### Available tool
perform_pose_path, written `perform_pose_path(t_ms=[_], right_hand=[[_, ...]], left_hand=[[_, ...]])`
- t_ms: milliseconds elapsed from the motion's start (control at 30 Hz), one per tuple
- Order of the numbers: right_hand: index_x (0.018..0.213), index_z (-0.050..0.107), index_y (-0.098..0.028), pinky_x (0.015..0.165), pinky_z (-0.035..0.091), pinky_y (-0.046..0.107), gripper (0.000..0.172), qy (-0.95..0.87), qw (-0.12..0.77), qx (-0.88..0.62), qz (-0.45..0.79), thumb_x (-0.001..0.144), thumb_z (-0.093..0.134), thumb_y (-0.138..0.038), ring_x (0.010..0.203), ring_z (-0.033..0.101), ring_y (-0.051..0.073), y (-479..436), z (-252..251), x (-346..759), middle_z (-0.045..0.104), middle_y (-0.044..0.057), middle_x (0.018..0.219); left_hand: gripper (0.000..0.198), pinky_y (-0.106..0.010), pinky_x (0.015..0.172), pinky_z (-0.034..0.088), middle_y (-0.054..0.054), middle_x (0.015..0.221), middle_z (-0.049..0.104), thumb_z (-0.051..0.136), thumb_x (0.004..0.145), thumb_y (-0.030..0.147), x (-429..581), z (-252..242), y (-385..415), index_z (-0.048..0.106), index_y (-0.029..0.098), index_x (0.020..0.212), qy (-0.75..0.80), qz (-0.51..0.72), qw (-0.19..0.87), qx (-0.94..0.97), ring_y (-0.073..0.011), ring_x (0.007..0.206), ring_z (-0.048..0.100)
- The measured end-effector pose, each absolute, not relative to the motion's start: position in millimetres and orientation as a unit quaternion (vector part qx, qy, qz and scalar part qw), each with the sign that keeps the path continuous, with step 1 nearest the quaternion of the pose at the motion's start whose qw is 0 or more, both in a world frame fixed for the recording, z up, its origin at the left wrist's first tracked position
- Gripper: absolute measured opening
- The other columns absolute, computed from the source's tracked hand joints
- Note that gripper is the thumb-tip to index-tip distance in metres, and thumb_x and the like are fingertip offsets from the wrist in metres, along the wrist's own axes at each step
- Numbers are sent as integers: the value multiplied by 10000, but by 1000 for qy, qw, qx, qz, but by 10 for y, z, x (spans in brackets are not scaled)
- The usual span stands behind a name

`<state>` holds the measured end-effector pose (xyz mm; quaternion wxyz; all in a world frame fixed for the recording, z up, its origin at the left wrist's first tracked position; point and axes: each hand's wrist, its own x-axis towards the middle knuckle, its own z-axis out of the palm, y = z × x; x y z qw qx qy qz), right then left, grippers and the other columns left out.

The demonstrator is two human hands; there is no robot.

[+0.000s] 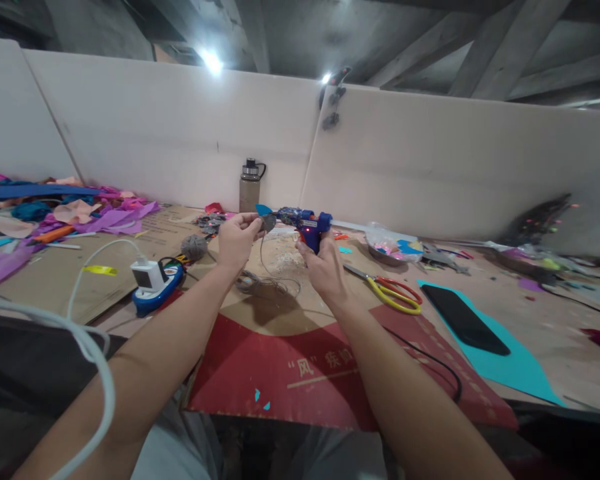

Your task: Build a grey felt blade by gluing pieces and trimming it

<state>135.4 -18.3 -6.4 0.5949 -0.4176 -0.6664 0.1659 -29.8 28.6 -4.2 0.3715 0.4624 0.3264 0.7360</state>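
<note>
My right hand [324, 265] is wrapped round the handle of a blue hot glue gun [311, 230], whose nozzle points left. Between the fingers of my left hand [240, 237] is a small grey piece [268, 223] with a blue pointed tip [263, 210]. The glue gun's nozzle end is close to this piece; whether they touch I cannot tell. A thin grey cord [263, 250] hangs from the piece toward a loose coil [265, 285] on the table. Both hands are above a red and brown cardboard sheet [270, 373].
Yellow and red-handled scissors [393, 293] and a black phone [465, 319] lie to the right. At left stand a blue power strip [157, 293] with a white charger [149, 275] and coloured scraps [80, 213]. A bottle [250, 187] and a scrap-filled dish [394, 252] are farther back.
</note>
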Motion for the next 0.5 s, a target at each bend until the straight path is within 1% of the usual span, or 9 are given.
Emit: perform_pose_path(t_ms=[267,500], right_hand=[[1143,549,-193,962,373,469,367,-663,597,-424,157,785,544,-272,1015,537,269,-206,-39,1356,605,105,1050],[1076,557,-215,963,376,496,300,-658,602,-423,159,782,550,-273,1019,532,278,-199,-42,1356,606,86,947]], left_hand=[[195,-290,692,572,-41,737,695,697,679,256,-306,-61,310,664,120,814,331,734,352,477,-136,672,666],[216,-285,717,563,-51,768,697,707,666,255,-294,-42,290,672,113,825,341,732,354,473,-125,670,658]])
